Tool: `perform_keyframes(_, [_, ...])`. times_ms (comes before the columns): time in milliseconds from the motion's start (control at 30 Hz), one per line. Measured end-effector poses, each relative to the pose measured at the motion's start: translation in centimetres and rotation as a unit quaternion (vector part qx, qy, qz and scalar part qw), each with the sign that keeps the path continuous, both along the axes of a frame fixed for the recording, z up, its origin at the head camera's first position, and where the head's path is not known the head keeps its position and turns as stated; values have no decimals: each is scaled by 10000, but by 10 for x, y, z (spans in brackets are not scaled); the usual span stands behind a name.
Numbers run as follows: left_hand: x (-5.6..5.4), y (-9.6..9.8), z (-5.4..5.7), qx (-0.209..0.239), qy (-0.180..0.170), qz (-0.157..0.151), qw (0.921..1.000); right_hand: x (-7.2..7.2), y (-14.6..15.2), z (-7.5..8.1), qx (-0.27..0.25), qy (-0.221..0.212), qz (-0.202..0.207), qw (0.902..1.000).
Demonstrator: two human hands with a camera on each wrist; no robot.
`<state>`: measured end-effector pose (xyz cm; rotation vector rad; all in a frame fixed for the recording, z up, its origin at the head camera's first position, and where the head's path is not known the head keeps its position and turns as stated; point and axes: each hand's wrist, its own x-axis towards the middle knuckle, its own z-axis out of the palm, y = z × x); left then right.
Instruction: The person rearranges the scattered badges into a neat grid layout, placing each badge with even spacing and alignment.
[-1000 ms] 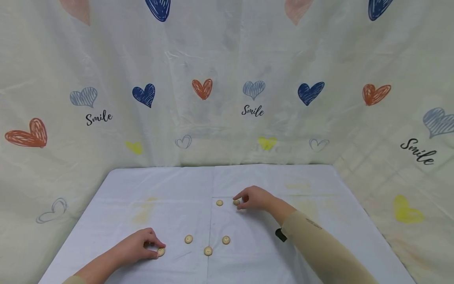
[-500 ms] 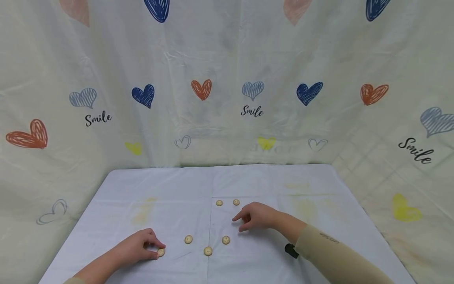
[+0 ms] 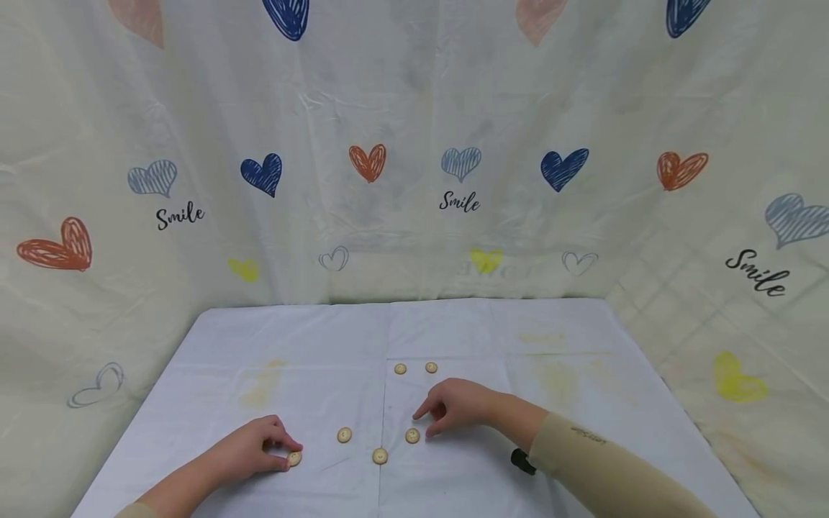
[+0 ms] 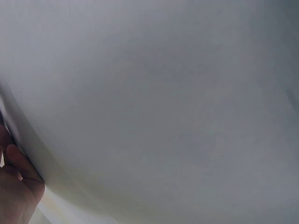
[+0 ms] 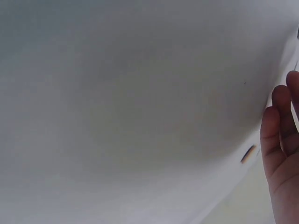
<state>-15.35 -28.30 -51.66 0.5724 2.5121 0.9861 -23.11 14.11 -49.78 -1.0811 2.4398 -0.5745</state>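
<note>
Right hand [image 3: 460,405] has moved from the far-right button [image 3: 431,367] toward the near edge of the table [image 3: 214,388]; thumb and forefinger stand apart, grasping nothing, just off the near-right button [image 3: 412,436]. Left hand [image 3: 250,447], nearer the left edge, pinches the leftmost button [image 3: 295,459] between thumb and fingertip; two more buttons [image 3: 380,456] lie between the hands

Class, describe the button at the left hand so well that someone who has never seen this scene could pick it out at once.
On the near half of the white-covered table, find the left hand. It pinches a round, tan button. Unlike the other five buttons, this one is held, and it lies furthest left.
</note>
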Motion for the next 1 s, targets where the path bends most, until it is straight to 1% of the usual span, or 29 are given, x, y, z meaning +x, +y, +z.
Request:
perform_keyframes(167, [-1,-2,-2,-16,13,-41,10000,2,-13,0,292,190,218,9992])
perform_keyframes(300, [-1,-3,-3,3,-3,-52,10000,4,-20,2,399,214,334,9984])
perform_keyframes(400, [-2,-3,-4,9,-22,-44,10000,5,-24,2,473,165,349,9981])
perform_keyframes(500, [-2,-2,-4,-9,-13,-38,10000,5,-26,1,547,211,356,9976])
perform_keyframes(600, [-2,-2,-3,-24,-9,-41,10000,5,-27,1,586,251,381,9972])
perform_keyframes(833, [-4,-3,-6,-92,64,-59,9999,5,-27,1,553,542,680,9947])
perform_keyframes(1000, [-4,-4,-7,-57,89,-92,9999,5,-27,0,547,583,710,9943])
